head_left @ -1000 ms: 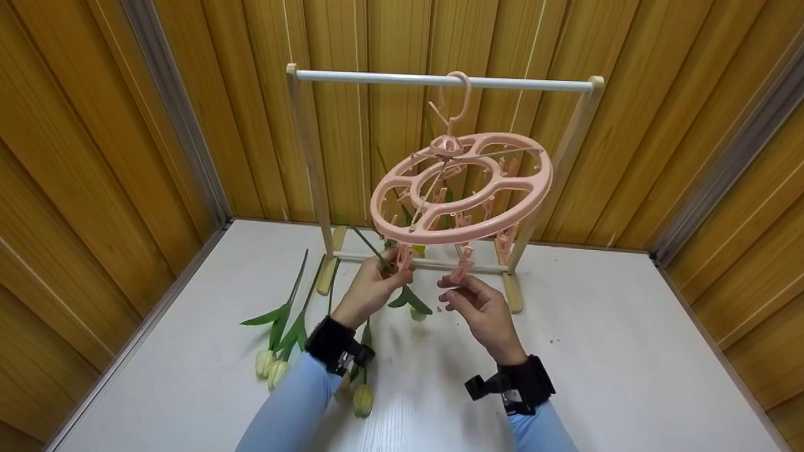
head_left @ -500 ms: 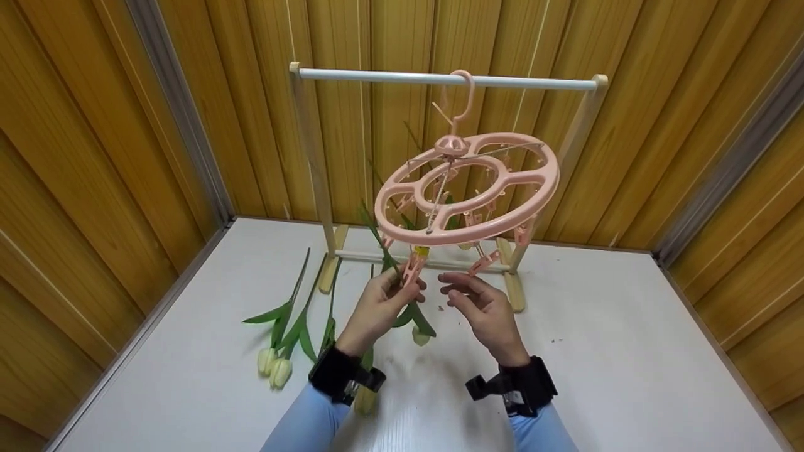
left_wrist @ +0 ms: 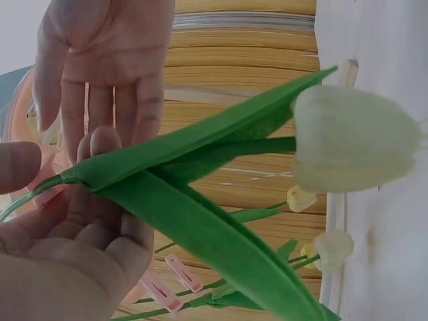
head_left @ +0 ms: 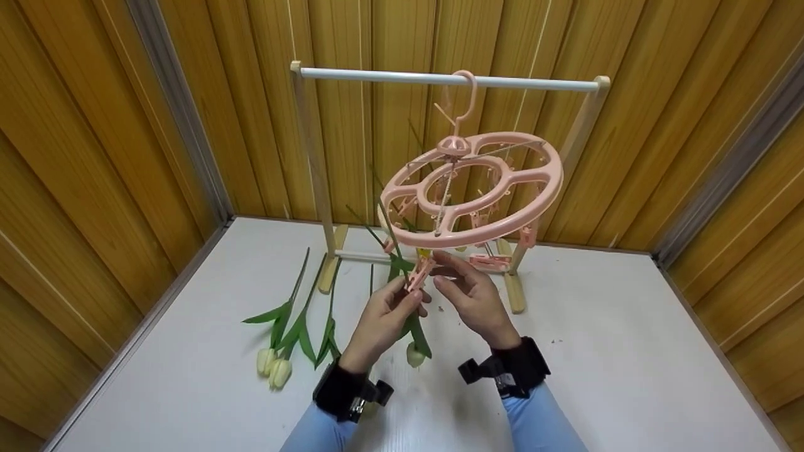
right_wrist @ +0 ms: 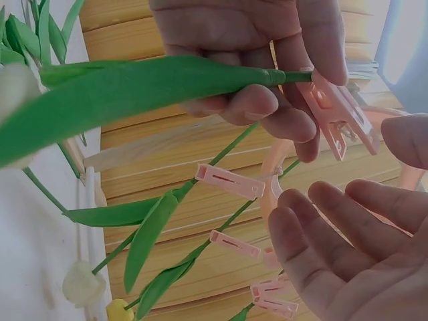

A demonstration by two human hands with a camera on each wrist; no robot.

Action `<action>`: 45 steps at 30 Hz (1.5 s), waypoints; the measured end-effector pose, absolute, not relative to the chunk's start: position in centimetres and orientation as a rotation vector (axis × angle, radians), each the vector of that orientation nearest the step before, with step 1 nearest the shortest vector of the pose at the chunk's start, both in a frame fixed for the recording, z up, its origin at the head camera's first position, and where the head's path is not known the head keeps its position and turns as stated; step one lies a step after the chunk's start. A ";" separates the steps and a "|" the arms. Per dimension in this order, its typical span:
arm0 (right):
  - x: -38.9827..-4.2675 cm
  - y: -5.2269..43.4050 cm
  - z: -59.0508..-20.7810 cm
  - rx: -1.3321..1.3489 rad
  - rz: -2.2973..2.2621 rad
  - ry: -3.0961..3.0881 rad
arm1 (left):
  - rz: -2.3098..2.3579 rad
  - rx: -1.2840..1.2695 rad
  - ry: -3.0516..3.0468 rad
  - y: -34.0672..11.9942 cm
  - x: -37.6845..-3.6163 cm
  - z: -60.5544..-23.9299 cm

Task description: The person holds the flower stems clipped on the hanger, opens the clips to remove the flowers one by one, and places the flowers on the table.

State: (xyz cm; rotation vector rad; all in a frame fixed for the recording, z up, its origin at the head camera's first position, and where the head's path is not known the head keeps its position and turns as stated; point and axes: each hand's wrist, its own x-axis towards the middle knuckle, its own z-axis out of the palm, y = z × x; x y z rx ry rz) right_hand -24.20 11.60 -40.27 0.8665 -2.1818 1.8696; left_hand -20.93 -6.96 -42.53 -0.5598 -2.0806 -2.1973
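A pink round clip hanger (head_left: 545, 188) hangs by its hook from the white rod (head_left: 377, 76) of a wooden stand. My left hand (head_left: 408, 295) (left_wrist: 67, 221) (right_wrist: 267, 87) grips the green stem of a white tulip (head_left: 414, 355) (left_wrist: 354, 140) beside a pink clip (head_left: 419, 275) (right_wrist: 338, 117) that dangles from the hanger's front. The stem's tip meets the clip. My right hand (head_left: 443, 273) (right_wrist: 334, 227) (left_wrist: 100, 87) hovers just right of the clip with relaxed fingers and holds nothing.
Three more tulips (head_left: 276, 367) lie on the white table (head_left: 597, 351) to the left. Other tulip stems hang from clips (right_wrist: 231, 180) under the hanger. Wooden walls close in the back and sides. The stand's feet (head_left: 514, 292) stand behind my hands.
My right hand has moved left and up, close to the clip. My left hand has drawn the stem and clip nearer, and the bloom hangs lower. The hanger has swung a little to the right.
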 end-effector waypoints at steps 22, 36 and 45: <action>-24.9 11.7 -39.3 0.889 1.925 -2.191 | -2.086 -0.725 -2.184 -7.6 -20.8 -42.9; -24.8 12.1 -39.3 0.855 1.886 -2.203 | -1.857 -0.740 -2.361 -9.0 -20.7 -43.1; -24.9 12.5 -39.1 0.910 1.886 -2.185 | -1.794 -0.712 -2.364 -9.1 -20.7 -43.1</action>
